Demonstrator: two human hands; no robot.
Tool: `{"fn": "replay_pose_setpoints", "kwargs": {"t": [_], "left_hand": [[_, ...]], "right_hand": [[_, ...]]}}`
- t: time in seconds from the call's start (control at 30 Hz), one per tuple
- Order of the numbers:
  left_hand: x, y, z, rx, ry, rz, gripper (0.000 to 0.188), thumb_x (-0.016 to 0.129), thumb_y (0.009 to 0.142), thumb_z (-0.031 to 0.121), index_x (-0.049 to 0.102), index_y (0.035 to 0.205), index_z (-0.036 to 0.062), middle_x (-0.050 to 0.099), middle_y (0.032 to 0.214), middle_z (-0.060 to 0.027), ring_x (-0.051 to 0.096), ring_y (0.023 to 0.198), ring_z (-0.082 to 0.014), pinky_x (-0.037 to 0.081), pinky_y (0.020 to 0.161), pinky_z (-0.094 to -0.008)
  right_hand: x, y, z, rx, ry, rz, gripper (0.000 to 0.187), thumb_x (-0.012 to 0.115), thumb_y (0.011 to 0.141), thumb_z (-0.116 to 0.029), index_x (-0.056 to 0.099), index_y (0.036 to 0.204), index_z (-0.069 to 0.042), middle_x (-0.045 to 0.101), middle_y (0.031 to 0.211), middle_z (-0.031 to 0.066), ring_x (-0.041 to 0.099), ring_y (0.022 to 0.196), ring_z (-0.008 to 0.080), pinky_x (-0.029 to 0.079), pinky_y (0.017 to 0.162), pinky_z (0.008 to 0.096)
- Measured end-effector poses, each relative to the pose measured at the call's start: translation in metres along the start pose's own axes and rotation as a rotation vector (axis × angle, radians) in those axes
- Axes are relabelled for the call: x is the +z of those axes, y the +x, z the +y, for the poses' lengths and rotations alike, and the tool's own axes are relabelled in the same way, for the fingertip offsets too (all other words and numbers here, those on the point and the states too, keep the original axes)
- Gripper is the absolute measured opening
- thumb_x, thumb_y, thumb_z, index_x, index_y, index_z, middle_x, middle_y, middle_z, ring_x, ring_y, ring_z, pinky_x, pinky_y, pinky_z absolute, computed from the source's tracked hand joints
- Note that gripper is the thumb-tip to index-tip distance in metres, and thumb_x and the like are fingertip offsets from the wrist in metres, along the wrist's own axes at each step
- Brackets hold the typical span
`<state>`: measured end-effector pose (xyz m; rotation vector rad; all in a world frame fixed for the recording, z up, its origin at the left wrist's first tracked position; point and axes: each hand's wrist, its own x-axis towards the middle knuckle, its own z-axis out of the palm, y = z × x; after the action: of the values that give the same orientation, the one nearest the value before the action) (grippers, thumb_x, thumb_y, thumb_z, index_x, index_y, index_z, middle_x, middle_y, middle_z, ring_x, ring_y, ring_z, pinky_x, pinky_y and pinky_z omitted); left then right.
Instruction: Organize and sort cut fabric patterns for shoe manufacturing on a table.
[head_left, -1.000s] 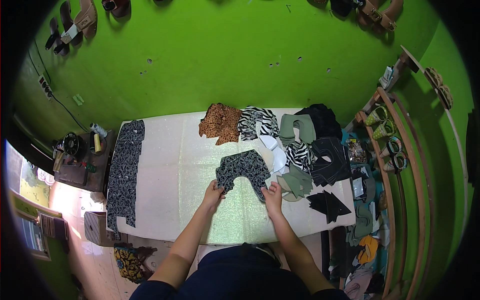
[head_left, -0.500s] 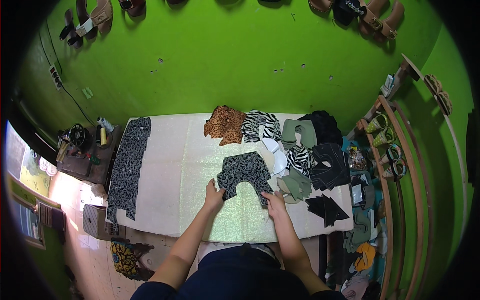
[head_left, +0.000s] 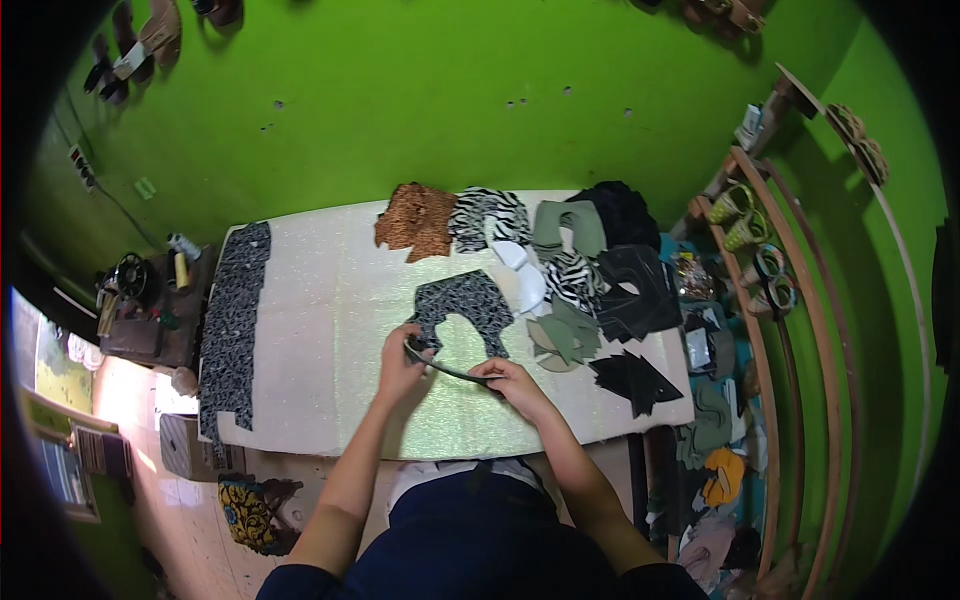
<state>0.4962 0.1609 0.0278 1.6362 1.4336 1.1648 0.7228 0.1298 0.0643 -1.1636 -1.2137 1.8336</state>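
Head view is showing a person working with both hands over a pale, shimmering tabletop. The left hand is clamping its fingers on the left end of a thin dark piece, and the right hand is pinching the right end between its fingers. The piece is stretching between the hands above the near middle of the tabletop, turned almost edge-on and sagging slightly, so its face is hardly showing. Just beyond it, a black-and-grey patterned cutout is lying flat, its arched opening facing the near edge. White pieces are lying just right of the cutout, with green pointed pieces beside them. Along the far edge, spotted brown pieces, a zebra-striped stack and a green curved stack are sitting in a row. Black pieces are resting at the right, and black pointed pieces are lying nearer. A long patterned sheet is covering the left end.
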Motion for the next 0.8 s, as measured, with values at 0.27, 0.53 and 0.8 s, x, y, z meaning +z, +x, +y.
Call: {"fn": "replay_pose_setpoints", "kwargs": {"t": [0.27, 0.53, 0.8], "left_hand": [[-0.006, -0.012, 0.052, 0.009, 0.568, -0.324, 0.046, 0.075, 0.061, 0.024, 0.052, 0.095, 0.0028, 0.057, 0.093, -0.0166, 0.054, 0.083, -0.0353, 0.044, 0.074, -0.0403], [0.022, -0.052, 0.046, -0.276, 0.152, -0.38, 0.058, 0.073, 0.069, 0.036, 0.051, 0.109, 0.0005, 0.057, 0.096, -0.0177, 0.056, 0.089, -0.0297, 0.044, 0.079, -0.0353], [0.042, -0.092, 0.011, -0.476, 0.052, -0.101, 0.033, 0.062, 0.08, 0.01, 0.052, 0.111, 0.0056, 0.058, 0.09, -0.009, 0.056, 0.074, -0.012, 0.046, 0.067, -0.0252]], "right_hand": [[-0.014, -0.021, -0.001, -0.073, 0.035, -0.027, 0.047, 0.062, 0.084, -0.02, 0.043, 0.123, -0.003, 0.054, 0.105, 0.0116, 0.053, 0.098, 0.0165, 0.042, 0.083, 0.0263], [-0.039, -0.009, 0.062, -0.138, -0.255, 0.34, 0.023, 0.058, 0.085, -0.017, 0.055, 0.101, 0.0, 0.063, 0.088, 0.0116, 0.059, 0.082, 0.0173, 0.045, 0.074, 0.0278], [-0.043, -0.027, 0.094, -0.05, -0.466, 0.462, 0.024, 0.055, 0.085, -0.018, 0.055, 0.105, -0.005, 0.063, 0.095, 0.0162, 0.061, 0.087, 0.0302, 0.046, 0.075, 0.0356]]}}
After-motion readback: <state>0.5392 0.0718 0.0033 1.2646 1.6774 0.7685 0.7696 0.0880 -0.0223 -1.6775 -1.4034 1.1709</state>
